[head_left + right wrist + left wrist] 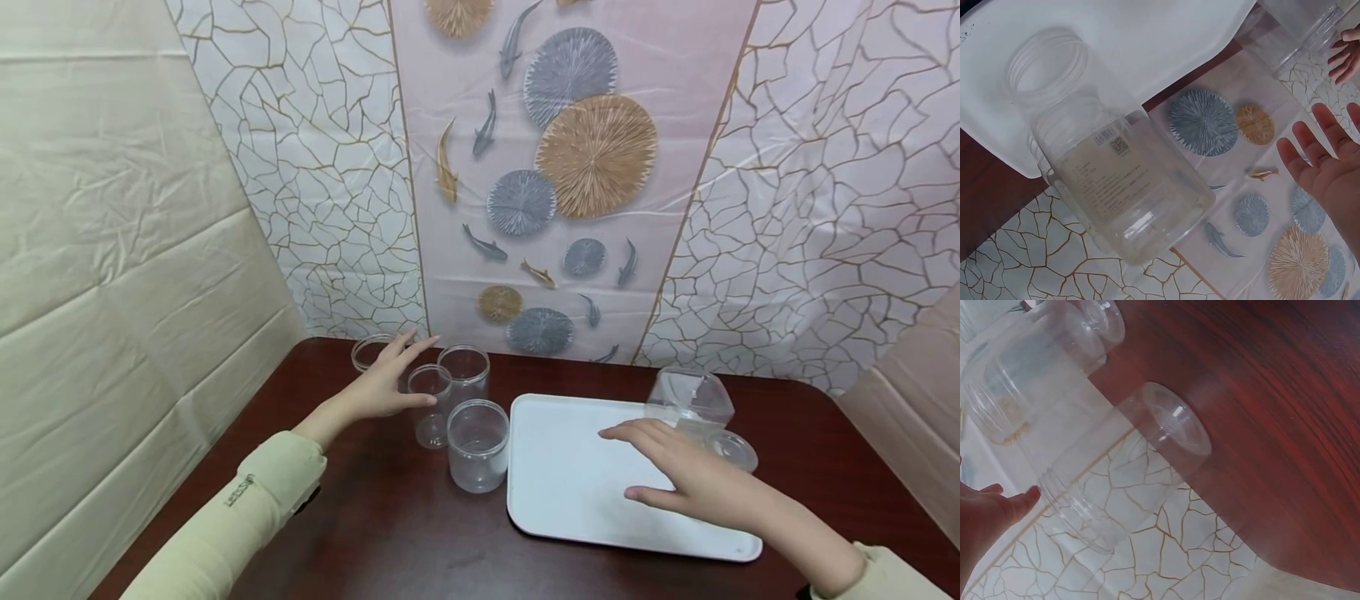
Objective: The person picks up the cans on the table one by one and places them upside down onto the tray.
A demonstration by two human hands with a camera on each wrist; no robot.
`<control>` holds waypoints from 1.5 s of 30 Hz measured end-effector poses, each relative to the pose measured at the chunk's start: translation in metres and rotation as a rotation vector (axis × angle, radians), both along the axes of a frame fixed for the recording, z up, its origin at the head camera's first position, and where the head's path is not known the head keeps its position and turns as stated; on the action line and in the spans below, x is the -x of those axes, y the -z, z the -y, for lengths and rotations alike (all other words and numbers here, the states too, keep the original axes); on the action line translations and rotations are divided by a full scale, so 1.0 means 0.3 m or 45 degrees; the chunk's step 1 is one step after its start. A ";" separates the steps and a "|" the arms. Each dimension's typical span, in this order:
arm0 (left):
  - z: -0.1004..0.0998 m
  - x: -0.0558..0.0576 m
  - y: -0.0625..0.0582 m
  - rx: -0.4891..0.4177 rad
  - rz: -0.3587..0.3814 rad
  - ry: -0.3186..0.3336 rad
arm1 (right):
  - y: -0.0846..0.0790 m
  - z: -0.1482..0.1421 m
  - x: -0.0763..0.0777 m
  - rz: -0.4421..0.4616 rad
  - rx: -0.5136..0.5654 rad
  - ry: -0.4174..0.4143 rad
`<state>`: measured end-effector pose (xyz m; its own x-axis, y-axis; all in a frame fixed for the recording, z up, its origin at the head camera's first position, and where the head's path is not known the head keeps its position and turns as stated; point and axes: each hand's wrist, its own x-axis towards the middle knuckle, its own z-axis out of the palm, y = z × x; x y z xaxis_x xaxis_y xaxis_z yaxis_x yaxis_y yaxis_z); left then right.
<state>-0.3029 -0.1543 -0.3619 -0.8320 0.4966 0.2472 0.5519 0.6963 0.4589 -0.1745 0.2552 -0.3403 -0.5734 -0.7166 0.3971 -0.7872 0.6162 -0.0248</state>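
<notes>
My left hand (378,387) is spread open above a group of clear plastic jars on the left. Its fingers pass in front of a back-left jar (366,354), with a slim jar (431,425) near the thumb. Beside these stand another jar (471,379) and a wide front jar (478,458). In the left wrist view my thumb appears close to a jar (1141,444); contact is unclear. My right hand (686,479) hovers with fingers extended over a white tray (558,467), holding nothing. Beyond it is a squarish clear jar (1116,169) bearing a printed label.
A round clear piece (733,450), partly behind my right hand, lies by the tray's right side. The dark red wooden table (375,533) meets a patterned cloth backdrop (360,208) behind, and a beige cloth (135,317) hangs on the left.
</notes>
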 end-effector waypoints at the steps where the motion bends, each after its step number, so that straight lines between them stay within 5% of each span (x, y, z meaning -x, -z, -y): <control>1: -0.005 -0.002 -0.005 -0.011 0.019 0.003 | 0.002 0.000 -0.001 0.007 -0.002 0.009; 15: -0.032 0.009 -0.008 0.053 0.020 0.067 | 0.024 0.012 -0.004 0.067 -0.054 0.044; 23: -0.050 0.013 -0.011 0.182 0.013 0.139 | 0.027 0.014 -0.001 0.129 -0.060 0.025; 33: -0.092 0.015 -0.050 0.321 0.189 0.272 | 0.037 0.011 -0.002 0.125 -0.057 0.002; 45: -0.143 0.018 -0.073 0.614 0.072 0.273 | 0.046 0.006 -0.002 0.152 -0.062 -0.011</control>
<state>-0.3084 -0.1113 -0.3401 -0.7047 0.7032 -0.0939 0.6887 0.7099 0.1475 -0.1740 0.2533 -0.3541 -0.6082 -0.7385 0.2910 -0.7858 0.6120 -0.0893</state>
